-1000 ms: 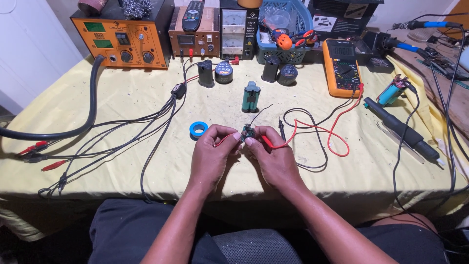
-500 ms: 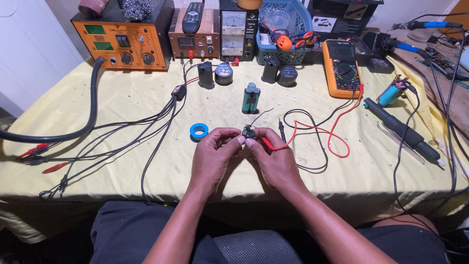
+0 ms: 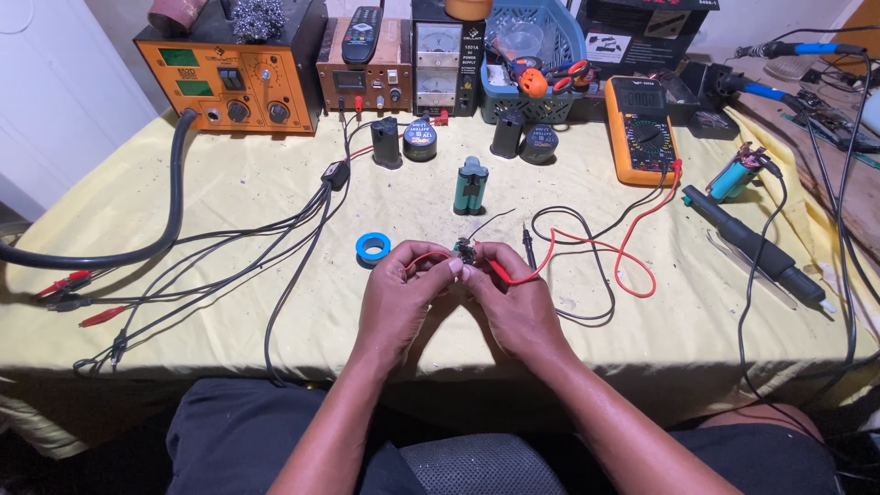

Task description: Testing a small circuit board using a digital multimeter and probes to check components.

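Observation:
My left hand [image 3: 403,293] and my right hand [image 3: 513,298] meet over the yellow tablecloth [image 3: 229,192]. Between their fingertips they pinch a small circuit board [image 3: 465,252] with thin red and black wires. The red probe [image 3: 502,271] of the orange multimeter [image 3: 639,128] lies under my right fingers, and I cannot tell whether they grip it. Its black probe [image 3: 529,244] lies just right of the board. A green battery pack [image 3: 471,184] stands behind the hands. A blue tape roll [image 3: 373,247] lies left of them.
At the back stand an orange station [image 3: 225,78], a brown supply [image 3: 362,69], a meter supply [image 3: 445,60] and a blue basket [image 3: 536,50]. A thick black hose [image 3: 137,247] and clip leads [image 3: 82,293] cross the left. A black soldering tool [image 3: 756,247] lies at the right.
The hands stay in the same spot. Only the fingers shift a little on the small board.

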